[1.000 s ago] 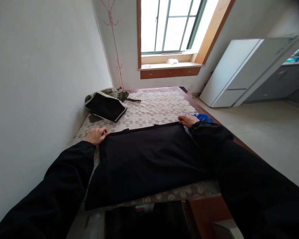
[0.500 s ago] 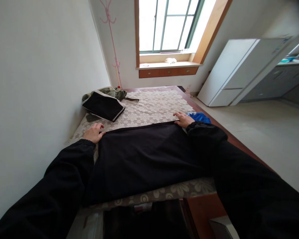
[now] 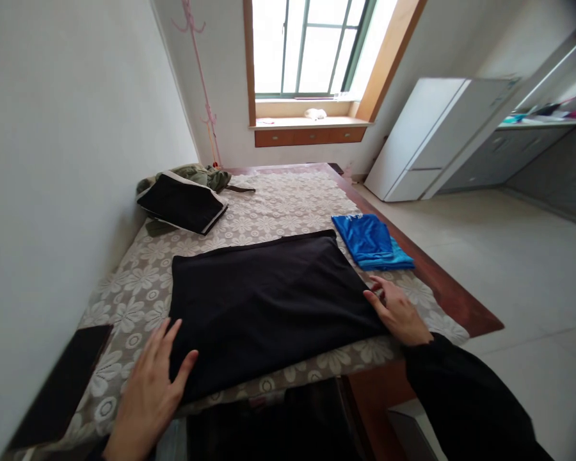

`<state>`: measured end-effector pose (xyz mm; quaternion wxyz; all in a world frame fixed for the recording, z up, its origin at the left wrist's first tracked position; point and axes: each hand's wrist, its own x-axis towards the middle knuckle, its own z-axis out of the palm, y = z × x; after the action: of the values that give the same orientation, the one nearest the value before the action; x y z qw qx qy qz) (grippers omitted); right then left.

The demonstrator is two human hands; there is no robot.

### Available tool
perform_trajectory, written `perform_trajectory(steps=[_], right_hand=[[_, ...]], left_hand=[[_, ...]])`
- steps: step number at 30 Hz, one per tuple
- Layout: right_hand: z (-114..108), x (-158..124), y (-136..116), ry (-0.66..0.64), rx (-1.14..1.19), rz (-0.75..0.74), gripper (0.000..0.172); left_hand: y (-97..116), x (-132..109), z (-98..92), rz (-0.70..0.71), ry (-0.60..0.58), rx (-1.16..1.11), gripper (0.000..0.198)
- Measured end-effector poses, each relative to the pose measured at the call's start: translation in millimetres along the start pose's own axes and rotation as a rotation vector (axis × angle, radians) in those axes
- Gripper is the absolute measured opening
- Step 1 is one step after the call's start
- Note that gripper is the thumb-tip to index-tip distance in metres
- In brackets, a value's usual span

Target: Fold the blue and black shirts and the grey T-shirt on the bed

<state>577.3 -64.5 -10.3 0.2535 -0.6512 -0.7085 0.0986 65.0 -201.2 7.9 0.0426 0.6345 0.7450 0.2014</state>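
A black cloth (image 3: 264, 301), folded into a wide rectangle, lies flat on a bed with a floral lace cover (image 3: 288, 202). My left hand (image 3: 151, 390) rests flat with fingers spread at the cloth's near left corner, thumb on the cloth. At the near right edge of the cloth lies my right hand (image 3: 397, 312), fingers touching the fabric. Neither hand grips anything.
A folded blue garment (image 3: 370, 241) lies on the bed right of the cloth. A black and white bag (image 3: 181, 203) and an olive garment (image 3: 196, 173) sit at the far left. A dark flat object (image 3: 60, 387) lies near the wall. A white cabinet (image 3: 427, 147) stands right.
Both hands have drawn back from the far corners of the black cloth to its near corners. The view has pulled back, and the blue garment is uncovered.
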Motion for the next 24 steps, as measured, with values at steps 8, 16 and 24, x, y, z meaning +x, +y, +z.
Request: perform_trajectory(steps=[8, 16, 24], right_hand=[[-24, -18, 2, -0.123, 0.395, 0.208, 0.048], [-32, -12, 18, -0.164, 0.361, 0.256, 0.049], [-48, -17, 10, -0.305, 0.240, 0.121, 0.053]], left_hand=[[-15, -22, -27.1, -0.452, -0.052, -0.170, 0.054], [-29, -29, -21.6, -0.529, 0.052, -0.302, 0.055], [-30, -34, -24.7, -0.527, -0.127, -0.287, 0.067]])
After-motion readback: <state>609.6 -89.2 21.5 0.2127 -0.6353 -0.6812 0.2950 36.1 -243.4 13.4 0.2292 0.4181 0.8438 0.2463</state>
